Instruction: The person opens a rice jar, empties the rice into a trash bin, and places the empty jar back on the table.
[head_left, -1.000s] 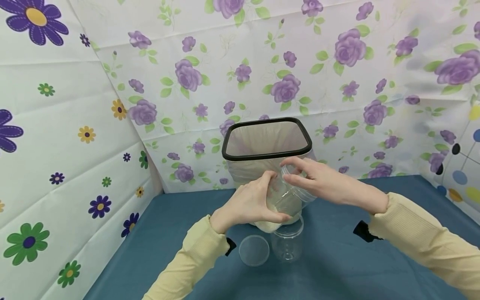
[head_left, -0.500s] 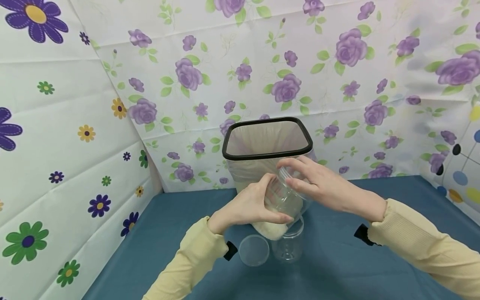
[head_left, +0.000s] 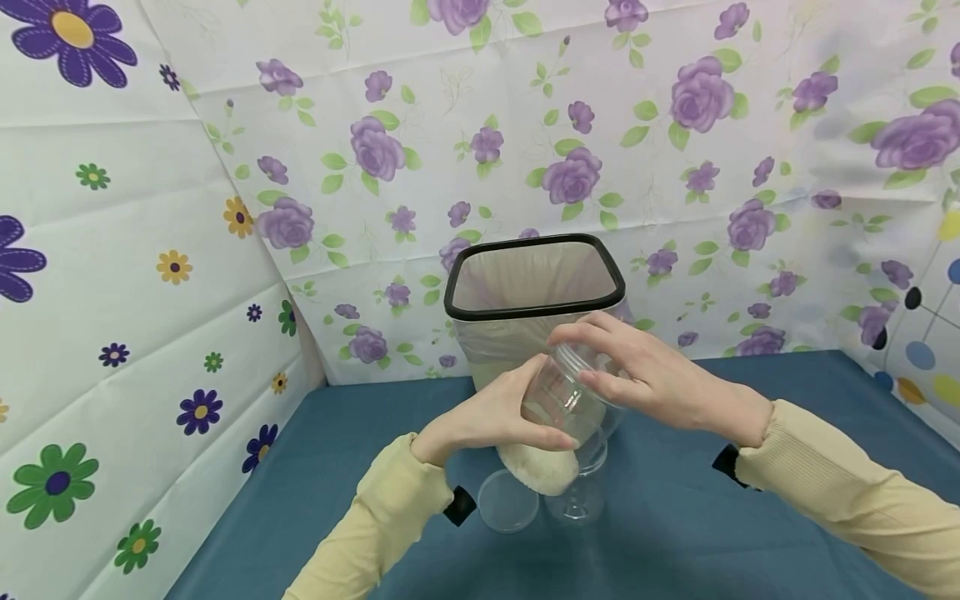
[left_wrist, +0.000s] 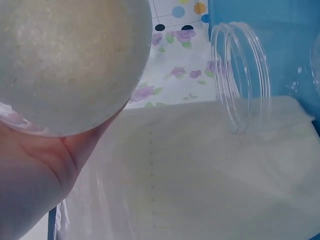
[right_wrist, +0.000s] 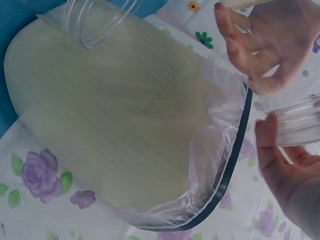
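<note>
My left hand grips the body of a tilted clear plastic jar, thumb and fingers spread round it. White grains that look like rice lie at the jar's bottom end, which points toward me and fills the upper left of the left wrist view. With curled fingers my right hand holds the clear ridged screw end at the jar's upper right. Whether that is a lid or the bare neck, I cannot tell. Another clear jar stands below on the table, and a round clear lid lies beside it.
Right behind the hands stands a pale bin with a black rim and a clear liner. A blue cloth covers the table. Flower-printed sheets hang behind and to the left.
The held jar has turned, and its bottom with the white grains has swung down and toward me. My right hand has shifted slightly left with the screw end. The standing jar and lid stay put.
</note>
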